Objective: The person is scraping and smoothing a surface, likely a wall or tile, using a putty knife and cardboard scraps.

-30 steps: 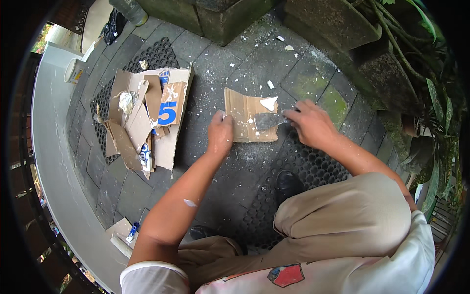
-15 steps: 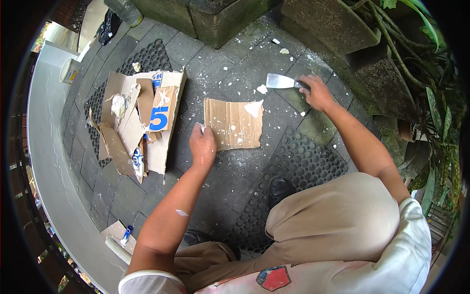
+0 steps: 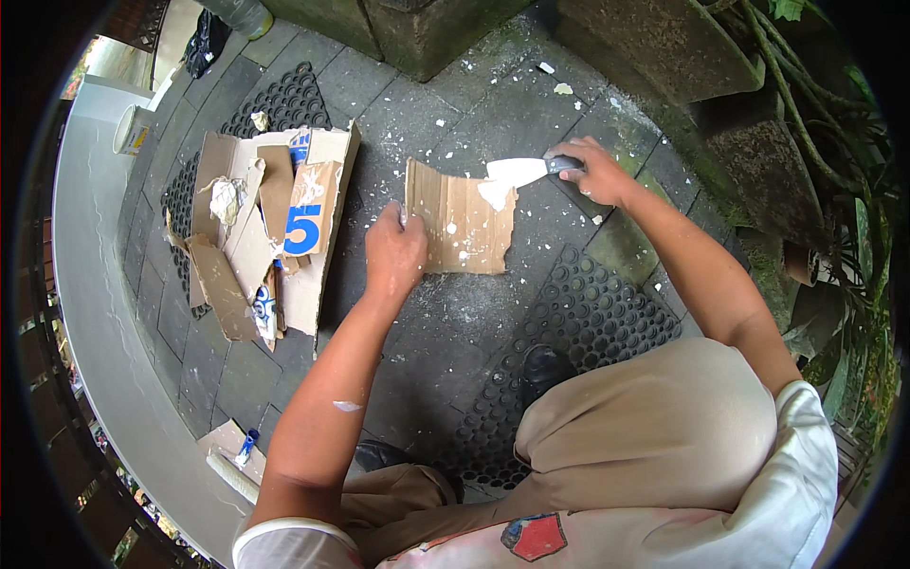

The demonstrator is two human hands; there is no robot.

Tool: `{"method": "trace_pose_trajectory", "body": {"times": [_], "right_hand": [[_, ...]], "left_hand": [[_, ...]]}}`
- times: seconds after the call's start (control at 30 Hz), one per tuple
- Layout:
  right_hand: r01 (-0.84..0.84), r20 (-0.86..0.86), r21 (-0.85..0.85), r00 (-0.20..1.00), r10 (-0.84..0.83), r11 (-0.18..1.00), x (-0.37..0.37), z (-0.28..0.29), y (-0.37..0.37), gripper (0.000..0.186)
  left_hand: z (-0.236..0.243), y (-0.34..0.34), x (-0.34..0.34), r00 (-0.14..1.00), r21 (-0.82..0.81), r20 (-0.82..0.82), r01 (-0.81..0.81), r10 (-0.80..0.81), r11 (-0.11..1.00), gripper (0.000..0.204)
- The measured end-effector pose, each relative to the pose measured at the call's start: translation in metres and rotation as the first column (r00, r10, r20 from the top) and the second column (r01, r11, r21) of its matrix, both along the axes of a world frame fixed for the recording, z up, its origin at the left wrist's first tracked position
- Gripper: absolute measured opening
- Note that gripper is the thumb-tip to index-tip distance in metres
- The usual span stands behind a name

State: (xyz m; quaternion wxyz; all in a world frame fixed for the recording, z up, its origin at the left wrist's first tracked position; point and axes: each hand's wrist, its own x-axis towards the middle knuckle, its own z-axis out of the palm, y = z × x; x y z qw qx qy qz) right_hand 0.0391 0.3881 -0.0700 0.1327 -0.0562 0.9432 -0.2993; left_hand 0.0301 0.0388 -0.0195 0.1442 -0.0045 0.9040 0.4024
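Observation:
My left hand (image 3: 396, 248) is closed on the left edge of a torn piece of corrugated cardboard (image 3: 462, 223), which is flecked with white bits. A larger white flake (image 3: 494, 193) lies at its upper right corner. My right hand (image 3: 594, 172) is wrapped round the dark handle of a scraper (image 3: 518, 172). The scraper's wide blade points left, at the cardboard's upper right corner beside the white flake. Whether blade and cardboard touch, I cannot tell.
Flattened, torn cardboard (image 3: 325, 190) with a crumpled whitish lump (image 3: 227, 200) lies at left on a black rubber mat (image 3: 284, 102). Another mat (image 3: 607, 308) is near my knee. White flakes dot the paving. A bucket (image 3: 132, 130) stands far left; stone planters (image 3: 654, 47) border the right.
The scraper has moved left from the paving to the cardboard's corner. My left hand has raised the cardboard's left side slightly, tilting it.

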Motion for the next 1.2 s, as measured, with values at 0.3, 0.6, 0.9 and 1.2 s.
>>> {"method": "trace_pose_trajectory", "body": {"times": [0.3,0.6,0.9,1.2], "right_hand": [[0.088,-0.059,-0.03,0.994,-0.089,0.996,0.008,0.028,-0.002,0.034],[0.302,-0.286,0.186,0.927,-0.243,0.935,0.046,0.063,0.014,0.034],[0.55,-0.282,0.147,0.82,-0.498,0.822,-0.039,0.043,0.043,0.034],[0.11,0.145,0.597,0.959,-0.242,0.795,-0.068,0.082,-0.022,0.027]], "left_hand": [[-0.004,-0.014,-0.003,0.999,0.078,0.033,-0.032,0.03,0.996,0.028],[-0.027,-0.023,-0.003,0.995,0.077,0.04,-0.093,0.09,0.993,0.027],[-0.042,-0.033,0.007,0.987,0.134,0.062,-0.157,0.15,0.979,0.025],[-0.037,-0.032,0.007,0.976,0.117,0.144,-0.178,0.161,0.977,0.026]]}}
